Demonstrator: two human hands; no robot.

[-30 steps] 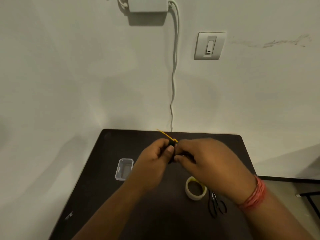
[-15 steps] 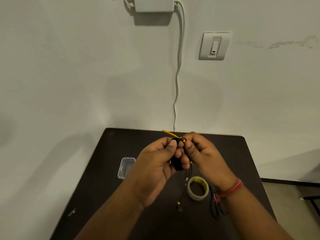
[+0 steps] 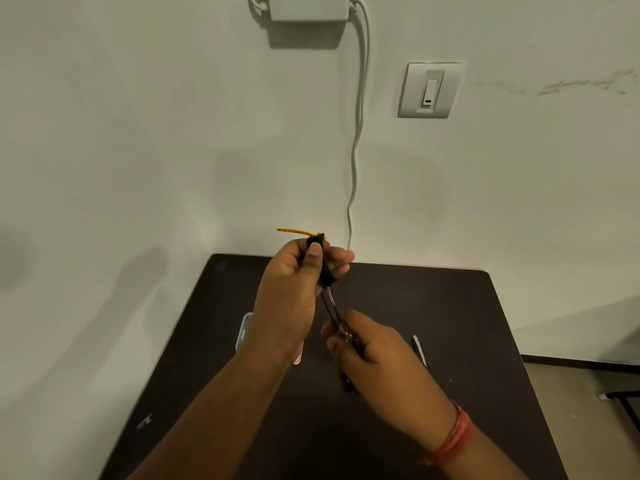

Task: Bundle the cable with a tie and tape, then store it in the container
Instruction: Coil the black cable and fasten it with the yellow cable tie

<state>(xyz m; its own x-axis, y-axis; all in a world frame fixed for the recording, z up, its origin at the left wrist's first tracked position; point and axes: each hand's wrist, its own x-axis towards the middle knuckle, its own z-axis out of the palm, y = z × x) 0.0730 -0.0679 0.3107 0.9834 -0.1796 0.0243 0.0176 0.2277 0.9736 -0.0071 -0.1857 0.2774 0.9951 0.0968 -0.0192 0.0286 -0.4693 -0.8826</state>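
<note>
Off-white painted wall (image 3: 138, 133) fills most of the view, dim warm light, soft shadows lower left. White box (image 3: 307, 8) mounted at top edge, white wire (image 3: 358, 133) running from it down the wall to behind the tabletop. Light switch plate (image 3: 429, 90) right of the wire, scuff marks (image 3: 585, 84) further right. Dark brown tabletop (image 3: 433, 306) pushed against the wall. Dark skirting (image 3: 581, 361) and a strip of beige floor (image 3: 568, 393) at lower right.

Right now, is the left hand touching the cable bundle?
Touching: the head view shows the left hand gripping the black cable bundle, thumb pressed on it.
</note>
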